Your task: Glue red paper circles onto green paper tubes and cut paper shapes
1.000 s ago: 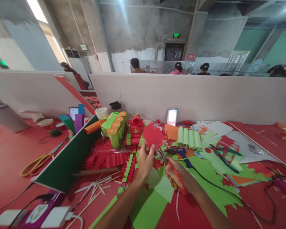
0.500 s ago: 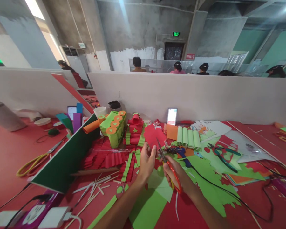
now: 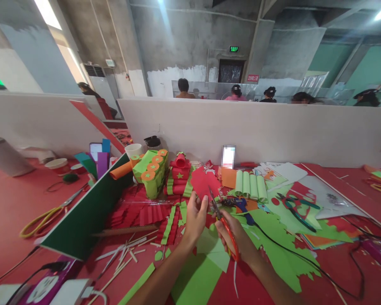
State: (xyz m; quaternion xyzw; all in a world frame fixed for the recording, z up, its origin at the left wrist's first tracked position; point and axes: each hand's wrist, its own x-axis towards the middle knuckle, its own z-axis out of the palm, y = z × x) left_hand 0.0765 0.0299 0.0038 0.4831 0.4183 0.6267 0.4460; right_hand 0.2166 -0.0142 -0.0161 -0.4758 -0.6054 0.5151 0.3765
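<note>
My left hand (image 3: 197, 214) pinches the lower edge of a piece of red paper (image 3: 205, 181), held up above the table. In my right hand (image 3: 230, 231) is a pair of scissors (image 3: 227, 233) with red and yellow handles, my fingers wrapped through and around the grips. The scissor blades point up and away, at the lower right part of the red paper. Below my hands lie sheets of green paper (image 3: 195, 279) on the red tabletop. Just beyond the scissors rests a blue glue gun (image 3: 246, 210) with a black cord.
Orange-topped green paper tubes (image 3: 152, 173) and a red paper model (image 3: 179, 173) stand behind my left hand. Light green rolls (image 3: 250, 185), green-handled pliers (image 3: 298, 212) and scraps lie right. A dark green board (image 3: 85, 212) slants at left. A phone (image 3: 228, 156) leans on the white partition (image 3: 257, 127).
The red paper has turned slightly in my left hand, and its outline looks different. The scissors have shifted a little left and stay at its edge. The camera view has tilted slightly.
</note>
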